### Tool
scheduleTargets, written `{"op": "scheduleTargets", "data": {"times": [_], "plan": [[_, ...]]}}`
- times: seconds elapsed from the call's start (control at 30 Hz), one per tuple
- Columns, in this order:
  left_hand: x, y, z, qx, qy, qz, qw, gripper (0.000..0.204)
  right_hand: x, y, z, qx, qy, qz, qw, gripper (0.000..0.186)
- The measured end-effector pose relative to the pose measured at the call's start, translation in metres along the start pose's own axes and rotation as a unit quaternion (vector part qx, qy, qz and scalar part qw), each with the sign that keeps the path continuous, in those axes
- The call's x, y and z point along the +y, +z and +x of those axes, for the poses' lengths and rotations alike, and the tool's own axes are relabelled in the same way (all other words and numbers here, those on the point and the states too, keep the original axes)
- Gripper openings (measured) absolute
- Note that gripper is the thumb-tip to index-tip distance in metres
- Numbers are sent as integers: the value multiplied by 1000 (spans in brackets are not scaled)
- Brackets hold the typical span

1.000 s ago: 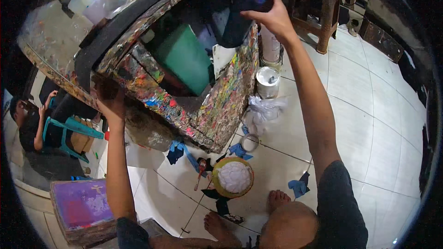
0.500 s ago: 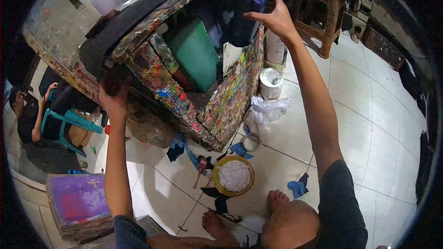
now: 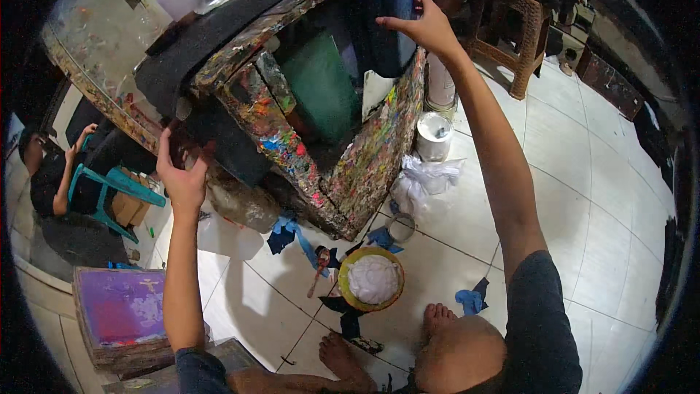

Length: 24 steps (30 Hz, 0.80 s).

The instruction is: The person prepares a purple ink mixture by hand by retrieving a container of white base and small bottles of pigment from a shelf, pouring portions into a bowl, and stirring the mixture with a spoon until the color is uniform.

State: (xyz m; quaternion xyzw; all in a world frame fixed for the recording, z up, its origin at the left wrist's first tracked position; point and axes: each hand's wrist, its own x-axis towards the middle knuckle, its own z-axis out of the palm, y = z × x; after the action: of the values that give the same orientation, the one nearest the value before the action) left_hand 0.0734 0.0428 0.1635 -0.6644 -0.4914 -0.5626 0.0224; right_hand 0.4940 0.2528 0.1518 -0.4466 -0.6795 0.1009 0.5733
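Observation:
My right hand point(image 3: 432, 29) is at the upper middle, gripping a dark blue plastic bottle point(image 3: 397, 25) with the thumb across its front and the fingers at its far side. The bottle stands upright inside a paint-crusted wooden box point(image 3: 372, 153), at its far right corner. Beside it in the box leans a green panel point(image 3: 321, 91). On the left, my left hand point(image 3: 184, 179) is raised with thumb and fingers spread, next to the dark underside of the table; nothing shows in its grip, though that spot is dim.
A yellow-rimmed bowl of white paste point(image 3: 372, 281) sits on the tiles near my feet. Beside the box are a white tub point(image 3: 434, 136) and a plastic bag point(image 3: 430, 175). A purple-stained frame stack point(image 3: 124, 306) lies left. Another person point(image 3: 55, 175) is beside a teal stool point(image 3: 117, 190).
The blue bottle has gone lower into the box with my right hand, and its white cap is now mostly in shadow. My left hand's fingers have spread apart.

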Motion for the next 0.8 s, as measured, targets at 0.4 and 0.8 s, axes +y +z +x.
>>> {"op": "scheduleTargets", "data": {"times": [0.4,0.8], "plan": [[61,-50,-44,-127,-52,12,990,78,-79,-8,-99,89,-142,-78,983,54],[111,-8,-94,-329,-7,-156,931,78,-186,-19,-258,-349,161,341,858,89]]}}
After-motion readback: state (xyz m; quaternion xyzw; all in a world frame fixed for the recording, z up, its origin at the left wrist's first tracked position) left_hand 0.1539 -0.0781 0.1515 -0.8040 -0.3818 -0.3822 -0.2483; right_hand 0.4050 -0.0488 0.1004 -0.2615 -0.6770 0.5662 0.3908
